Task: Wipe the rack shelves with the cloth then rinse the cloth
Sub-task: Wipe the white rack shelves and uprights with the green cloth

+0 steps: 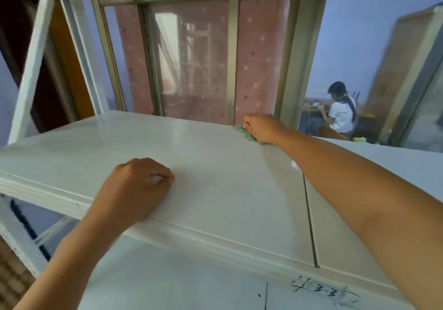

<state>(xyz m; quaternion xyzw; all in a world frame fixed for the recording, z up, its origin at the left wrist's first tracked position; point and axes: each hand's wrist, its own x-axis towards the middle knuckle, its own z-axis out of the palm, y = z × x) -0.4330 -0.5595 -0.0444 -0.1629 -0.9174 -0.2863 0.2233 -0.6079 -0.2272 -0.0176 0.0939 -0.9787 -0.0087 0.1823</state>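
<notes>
A white metal rack shelf fills the middle of the view, with a seam between two panels on its right. At the shelf's far edge my right hand presses a green cloth flat on the surface; most of the cloth is hidden under the hand. My left hand rests near the front edge of the same shelf, fingers curled loosely, holding nothing. A lower shelf shows below the front lip.
White rack uprights rise at the left. Behind the rack is a window with a pink dotted curtain. A handwritten label sits on the front lip. A person in a white shirt sits far off at right.
</notes>
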